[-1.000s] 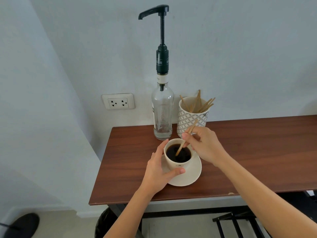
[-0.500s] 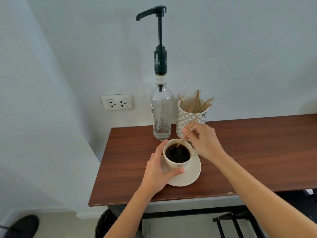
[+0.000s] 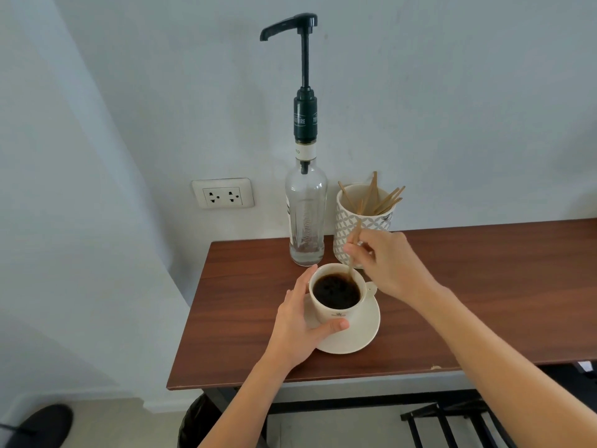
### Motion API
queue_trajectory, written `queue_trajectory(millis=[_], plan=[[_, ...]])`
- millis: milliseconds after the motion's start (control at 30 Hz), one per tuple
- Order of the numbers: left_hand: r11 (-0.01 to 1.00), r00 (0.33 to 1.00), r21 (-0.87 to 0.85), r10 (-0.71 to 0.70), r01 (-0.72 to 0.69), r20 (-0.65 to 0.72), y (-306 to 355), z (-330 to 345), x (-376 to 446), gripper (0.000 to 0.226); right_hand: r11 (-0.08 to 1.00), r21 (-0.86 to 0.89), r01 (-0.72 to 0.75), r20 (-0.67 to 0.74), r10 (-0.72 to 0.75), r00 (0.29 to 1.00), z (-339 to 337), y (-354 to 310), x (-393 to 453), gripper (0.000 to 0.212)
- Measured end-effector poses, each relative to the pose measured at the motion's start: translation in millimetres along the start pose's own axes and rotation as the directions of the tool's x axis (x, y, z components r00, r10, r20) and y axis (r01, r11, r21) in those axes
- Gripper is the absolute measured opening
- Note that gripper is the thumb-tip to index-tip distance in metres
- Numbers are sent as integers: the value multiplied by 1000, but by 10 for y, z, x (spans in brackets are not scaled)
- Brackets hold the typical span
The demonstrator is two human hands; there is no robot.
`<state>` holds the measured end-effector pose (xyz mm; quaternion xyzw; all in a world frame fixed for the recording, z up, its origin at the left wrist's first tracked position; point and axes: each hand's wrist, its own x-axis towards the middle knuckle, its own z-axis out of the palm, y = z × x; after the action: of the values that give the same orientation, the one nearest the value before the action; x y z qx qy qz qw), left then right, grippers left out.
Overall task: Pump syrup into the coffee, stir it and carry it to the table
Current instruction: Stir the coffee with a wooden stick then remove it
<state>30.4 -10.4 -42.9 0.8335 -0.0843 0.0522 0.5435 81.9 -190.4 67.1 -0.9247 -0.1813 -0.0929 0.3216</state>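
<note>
On the surface (image 3: 484, 286): the cup (image 3: 336, 313) is standing on its saucer (image 3: 358, 337).
Left hand (image 3: 298, 328): grip is wrapping the cup.
Right hand (image 3: 387, 266): grip is pinching the stirrer (image 3: 352, 250).
Risk: the coffee (image 3: 336, 291) is nearly full; fast stirring may spill it.

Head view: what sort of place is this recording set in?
Probably a small coffee corner in a home or office: a syrup pump bottle, a cup of wooden stirrers and a wall socket by a wooden table.
</note>
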Motion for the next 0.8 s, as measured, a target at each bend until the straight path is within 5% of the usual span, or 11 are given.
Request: queue_trajectory(millis=[133, 267, 367, 567, 667, 800], plan=[[1000, 1000, 2, -7, 7, 6, -14, -2, 8, 93, 994, 99, -46, 205, 25, 978, -81, -89, -85, 16], [1000, 1000, -6, 1, -1, 9, -35, 0, 9, 93, 981, 195, -11, 110, -10, 994, 142, -191, -52, 17], [1000, 1000, 9, 9, -9, 2, -25, 0, 8, 91, 998, 53, -41, -7, 42, 999, 79, -76, 26, 16], [1000, 1000, 3, 6, -6, -4, -26, -5, 15, 89, 978, 170, -124, 209, 87, 974, -51, -85, -108, 17], [1000, 1000, -7, 13, -13, 4, -43, 3, 12, 91, 970, 232, -72, 78, 55, 995, 118, -158, -104, 19], [1000, 1000, 2, 16, -16, -1, -25, 4, 11, 92, 997, 27, -68, -25, 68, 997, 15, -8, -18, 13]])
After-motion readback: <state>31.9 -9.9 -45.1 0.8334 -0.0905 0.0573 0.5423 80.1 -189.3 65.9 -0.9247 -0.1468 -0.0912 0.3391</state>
